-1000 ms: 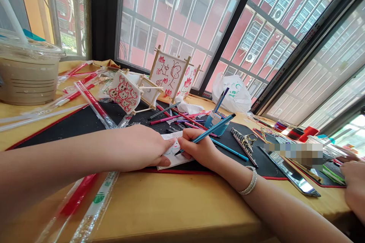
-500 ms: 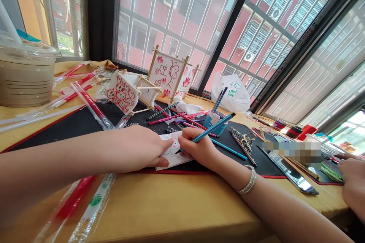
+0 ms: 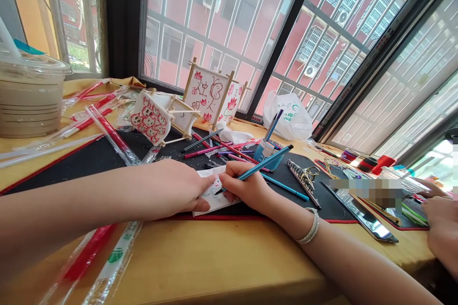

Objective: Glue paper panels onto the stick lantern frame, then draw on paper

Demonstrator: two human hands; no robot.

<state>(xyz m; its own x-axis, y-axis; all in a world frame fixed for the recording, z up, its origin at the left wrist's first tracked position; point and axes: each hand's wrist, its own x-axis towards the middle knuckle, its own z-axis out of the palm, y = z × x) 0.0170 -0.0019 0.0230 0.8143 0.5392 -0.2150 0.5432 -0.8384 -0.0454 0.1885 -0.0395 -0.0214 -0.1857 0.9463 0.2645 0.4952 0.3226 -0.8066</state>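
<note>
A small piece of white paper or cloth (image 3: 211,202) with a faint coloured drawing lies at the front of the black mat (image 3: 78,164). My left hand (image 3: 171,186) presses on its left part, index finger and thumb stretched out and apart; the other fingers are hidden. My right hand (image 3: 243,183) is closed around a blue felt-tip pen (image 3: 266,162), its tip down at the drawing. Beyond the hands lie several loose felt-tip pens (image 3: 200,152) and a blue pen holder (image 3: 263,150). Another blue pen (image 3: 286,188) rests right of my right hand.
Stick frames with drawn panels (image 3: 152,119) stand at the back. A lidded drink cup (image 3: 30,100) is at left, near plastic-wrapped red strips (image 3: 110,133). To the right lie a claw hair clip (image 3: 304,181) and a phone (image 3: 361,212). Another person's hand (image 3: 442,224) shows far right.
The view has shifted slightly, so things sit a little further left. The pen tip has moved slightly on the drawing; both hands keep nearly the same pose.
</note>
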